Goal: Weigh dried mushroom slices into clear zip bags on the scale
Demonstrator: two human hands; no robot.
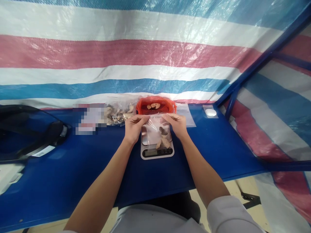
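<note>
My left hand (134, 127) and my right hand (177, 124) each pinch a top corner of a small clear plastic bag (155, 129). The bag holds a few pale brown pieces (164, 141) and rests on a white kitchen scale (157, 151) on the blue table (218, 152). Just behind the bag stands a red bowl (155, 105) lined with plastic, with a few more of the same pieces inside.
A clear bag of brownish pieces (119, 115) lies left of the bowl, beside a blurred-out packet (88, 119). Flat empty clear bags (186, 114) lie right of it. A small white round object (210, 112) sits farther right. A black device (29, 136) sits far left. Striped tarpaulin walls surround the table.
</note>
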